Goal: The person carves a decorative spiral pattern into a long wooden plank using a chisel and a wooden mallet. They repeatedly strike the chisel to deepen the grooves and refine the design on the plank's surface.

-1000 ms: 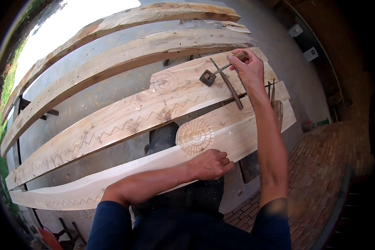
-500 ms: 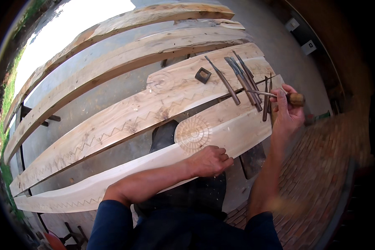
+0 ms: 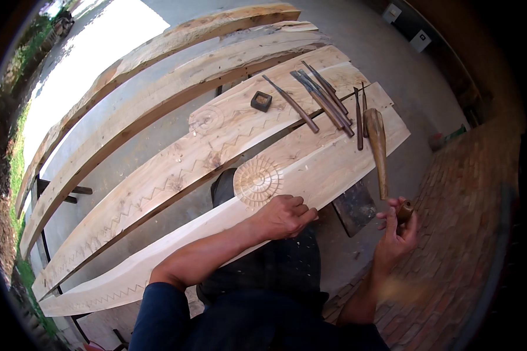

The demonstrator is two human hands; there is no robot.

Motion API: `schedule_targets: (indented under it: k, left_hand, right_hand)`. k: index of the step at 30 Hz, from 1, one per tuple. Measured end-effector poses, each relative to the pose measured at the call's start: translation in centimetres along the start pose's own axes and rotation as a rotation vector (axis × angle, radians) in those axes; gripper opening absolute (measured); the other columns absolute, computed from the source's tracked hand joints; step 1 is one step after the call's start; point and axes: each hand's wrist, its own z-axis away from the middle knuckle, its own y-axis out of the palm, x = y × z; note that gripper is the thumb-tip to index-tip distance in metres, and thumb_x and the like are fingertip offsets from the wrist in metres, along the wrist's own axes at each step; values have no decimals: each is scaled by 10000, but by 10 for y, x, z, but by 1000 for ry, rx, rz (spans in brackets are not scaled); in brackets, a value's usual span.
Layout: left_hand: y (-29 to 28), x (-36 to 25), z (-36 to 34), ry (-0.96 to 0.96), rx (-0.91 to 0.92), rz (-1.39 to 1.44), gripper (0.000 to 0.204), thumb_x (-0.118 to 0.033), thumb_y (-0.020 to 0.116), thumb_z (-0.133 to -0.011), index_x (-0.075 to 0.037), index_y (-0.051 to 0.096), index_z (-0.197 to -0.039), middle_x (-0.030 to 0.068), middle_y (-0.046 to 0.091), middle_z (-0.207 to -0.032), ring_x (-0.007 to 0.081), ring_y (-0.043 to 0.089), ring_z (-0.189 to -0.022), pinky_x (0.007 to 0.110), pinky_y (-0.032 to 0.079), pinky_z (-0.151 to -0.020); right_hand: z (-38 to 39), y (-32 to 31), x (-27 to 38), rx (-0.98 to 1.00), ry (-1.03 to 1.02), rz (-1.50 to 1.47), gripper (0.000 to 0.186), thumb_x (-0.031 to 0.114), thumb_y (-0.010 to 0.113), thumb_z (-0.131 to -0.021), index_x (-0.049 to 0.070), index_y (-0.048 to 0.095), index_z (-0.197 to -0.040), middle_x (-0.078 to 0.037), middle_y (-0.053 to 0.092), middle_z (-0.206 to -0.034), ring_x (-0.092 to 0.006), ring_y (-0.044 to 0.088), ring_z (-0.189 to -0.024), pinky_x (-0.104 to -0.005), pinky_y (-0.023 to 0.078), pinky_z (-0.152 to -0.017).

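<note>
My left hand (image 3: 284,216) rests curled at the front edge of the near wooden plank (image 3: 328,155), beside a carved round rosette (image 3: 258,180). Its fingers are closed; whatever may lie inside them is hidden. To the right, off the plank's edge, my right hand (image 3: 397,237) grips a carving chisel (image 3: 404,212) by its round wooden handle; its metal shaft does not show now. Just beyond that hand, a tapered wooden mallet (image 3: 377,143) lies on the plank's right end. Several slim carving tools (image 3: 325,96) lie across both planks, farther left.
A second plank (image 3: 158,169) with zigzag carving lies behind, bearing a small dark square block (image 3: 261,101). Two rough curved beams (image 3: 175,82) stretch beyond it. A dark board (image 3: 355,209) juts out under the near plank. Brick paving (image 3: 445,234) covers the ground at right.
My right hand has drawn back from the tools toward me with the chisel, whose handle now faces up. The mallet shows fully. My left hand stays by the rosette; the view has shifted.
</note>
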Motion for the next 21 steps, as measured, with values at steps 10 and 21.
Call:
schedule_targets:
  k: [10,21]
  left_hand:
    - [0,-3,-1,-37,-15,54,184,-176,851,-927,-109,728,-1046,-15,538,-684,177,597,-672,336,504,-553]
    - [-29,-13,-9,-291,-102,354,497,-200,846,-896,-40,717,-1349,27,711,-795,203,702,-633,345,561,-572]
  right_hand:
    - [27,30,12,247,182,-202,394,255,747,-1109,-41,666,-1355,-57,750,-874,-39,518,-609,-231,422,-572]
    - [37,80,16,505,-273,-486,536,315,842,-1023,4,491,-1283,-238,751,-917,-258,734,-707,-352,618,-650]
